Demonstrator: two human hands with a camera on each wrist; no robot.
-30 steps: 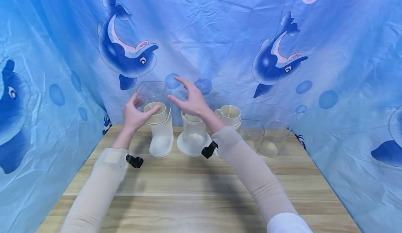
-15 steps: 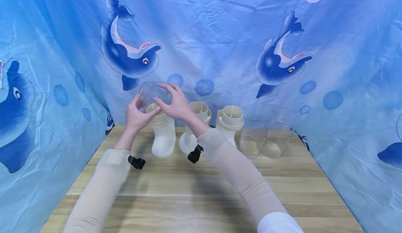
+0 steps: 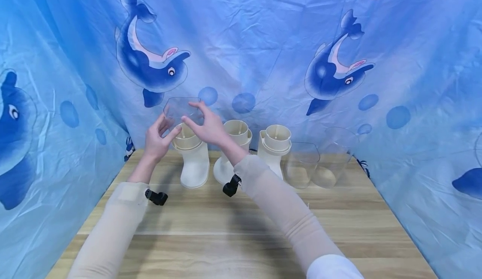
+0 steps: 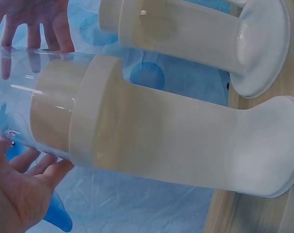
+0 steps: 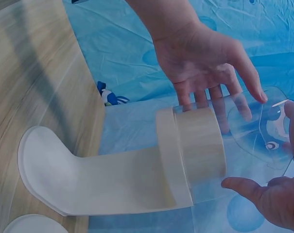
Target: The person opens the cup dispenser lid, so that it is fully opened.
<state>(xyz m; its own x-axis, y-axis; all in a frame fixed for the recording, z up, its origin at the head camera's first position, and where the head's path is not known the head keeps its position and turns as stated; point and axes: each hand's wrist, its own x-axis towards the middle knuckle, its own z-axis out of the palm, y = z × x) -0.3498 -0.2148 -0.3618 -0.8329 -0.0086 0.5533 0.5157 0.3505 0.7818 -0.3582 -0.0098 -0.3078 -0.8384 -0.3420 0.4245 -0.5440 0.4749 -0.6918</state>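
Both my hands, left hand [image 3: 156,140] at eight o'clock and right hand [image 3: 211,127] at four, grip the clear container [image 3: 179,108] in curved fingers, its wall around the cream ring [image 5: 202,143] topping the white stand [image 3: 195,169] at my eleven o'clock.

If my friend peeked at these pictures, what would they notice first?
Probably the big blue dolphins on the curtain behind the table. Next, perhaps, the left hand and right hand around a clear cup over the top of the leftmost white stand, toward the table's back.
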